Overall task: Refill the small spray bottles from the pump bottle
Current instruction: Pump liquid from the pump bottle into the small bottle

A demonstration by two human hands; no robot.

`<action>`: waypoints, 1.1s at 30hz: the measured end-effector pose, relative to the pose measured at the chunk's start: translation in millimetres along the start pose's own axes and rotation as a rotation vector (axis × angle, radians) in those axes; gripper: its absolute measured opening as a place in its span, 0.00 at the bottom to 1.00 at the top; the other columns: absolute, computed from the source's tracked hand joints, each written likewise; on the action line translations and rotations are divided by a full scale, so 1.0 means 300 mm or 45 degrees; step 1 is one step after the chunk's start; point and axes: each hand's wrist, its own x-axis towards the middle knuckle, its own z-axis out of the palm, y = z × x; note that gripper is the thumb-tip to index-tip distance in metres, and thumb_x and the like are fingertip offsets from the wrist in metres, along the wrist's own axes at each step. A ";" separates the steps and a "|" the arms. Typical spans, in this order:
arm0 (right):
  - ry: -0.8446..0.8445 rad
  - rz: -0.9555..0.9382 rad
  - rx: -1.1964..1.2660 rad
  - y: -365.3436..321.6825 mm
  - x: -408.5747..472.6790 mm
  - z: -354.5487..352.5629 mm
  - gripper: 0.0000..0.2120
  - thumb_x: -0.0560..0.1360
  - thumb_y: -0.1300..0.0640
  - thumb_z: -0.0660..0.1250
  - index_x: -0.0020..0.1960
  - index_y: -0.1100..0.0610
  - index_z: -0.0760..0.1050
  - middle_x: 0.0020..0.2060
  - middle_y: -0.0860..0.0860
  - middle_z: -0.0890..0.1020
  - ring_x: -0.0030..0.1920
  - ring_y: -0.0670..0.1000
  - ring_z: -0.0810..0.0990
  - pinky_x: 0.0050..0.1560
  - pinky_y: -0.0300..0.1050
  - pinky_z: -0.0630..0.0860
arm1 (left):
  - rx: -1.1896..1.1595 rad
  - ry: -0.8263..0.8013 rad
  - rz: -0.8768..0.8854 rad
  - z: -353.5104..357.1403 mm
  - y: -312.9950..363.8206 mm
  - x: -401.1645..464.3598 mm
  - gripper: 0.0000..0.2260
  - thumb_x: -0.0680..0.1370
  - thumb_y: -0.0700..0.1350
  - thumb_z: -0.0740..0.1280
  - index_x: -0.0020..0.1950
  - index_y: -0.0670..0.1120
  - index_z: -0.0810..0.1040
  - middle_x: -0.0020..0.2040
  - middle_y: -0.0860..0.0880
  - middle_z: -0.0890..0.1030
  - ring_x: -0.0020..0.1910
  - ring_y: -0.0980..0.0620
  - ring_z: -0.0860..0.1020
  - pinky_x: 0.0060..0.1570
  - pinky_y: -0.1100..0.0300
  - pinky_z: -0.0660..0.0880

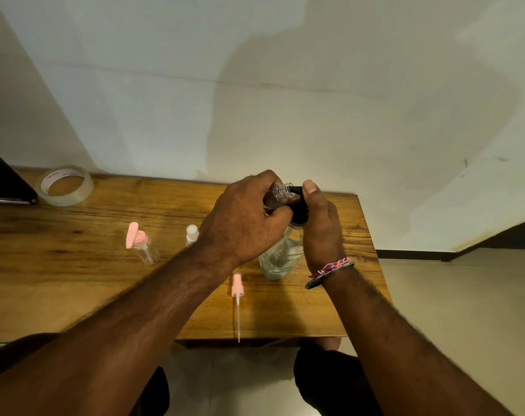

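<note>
**Holding a small bottle at the pump spout**

Gripping a clear small bottle (pixel 277 195) in your left hand (pixel 243 219), fingers curled round its body, you have it tilted with the open threaded neck pointing right, right against the black pump head (pixel 298 205), centre of the frame. Your right hand (pixel 319 226) wraps the pump bottle (pixel 280 258) at its neck, thumb up over the black spout; wrist carries a pink-and-dark band (pixel 330 270). Pump bottle stands upright on the wooden table (pixel 75 280), clear body with liquid inside, level hard to read.

Left of your hands: a white-capped spray bottle (pixel 192 234) upright, partly hidden behind your left wrist. Further left, a clear bottle with a pink pump top (pixel 141 243), upright. Lower centre, a loose pink spray top (pixel 237 304) lies flat, dip tube pointing to the table's near edge. Upper left of the table: a tape roll (pixel 65 184) lying flat, beside a dark object (pixel 6 181) at the frame edge.
</note>
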 end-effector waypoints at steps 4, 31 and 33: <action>0.009 0.000 0.002 0.001 0.001 0.000 0.24 0.73 0.34 0.60 0.45 0.52 0.85 0.39 0.49 0.88 0.44 0.44 0.86 0.43 0.34 0.78 | -0.015 0.000 0.005 0.001 -0.003 0.000 0.05 0.76 0.46 0.72 0.50 0.52 0.78 0.42 0.55 0.80 0.40 0.54 0.78 0.37 0.60 0.69; -0.113 0.083 0.096 -0.007 -0.017 -0.004 0.23 0.75 0.34 0.60 0.49 0.47 0.87 0.50 0.55 0.88 0.56 0.56 0.85 0.66 0.65 0.76 | -0.033 0.001 0.024 0.002 -0.011 0.004 0.05 0.76 0.48 0.71 0.50 0.54 0.76 0.42 0.55 0.80 0.41 0.53 0.78 0.38 0.57 0.73; -0.090 0.102 0.105 -0.013 -0.017 0.001 0.20 0.73 0.34 0.61 0.45 0.44 0.87 0.45 0.51 0.88 0.52 0.51 0.86 0.60 0.58 0.79 | -0.015 0.001 0.030 0.003 -0.010 0.001 0.06 0.75 0.47 0.71 0.49 0.54 0.76 0.41 0.55 0.80 0.40 0.54 0.77 0.37 0.59 0.70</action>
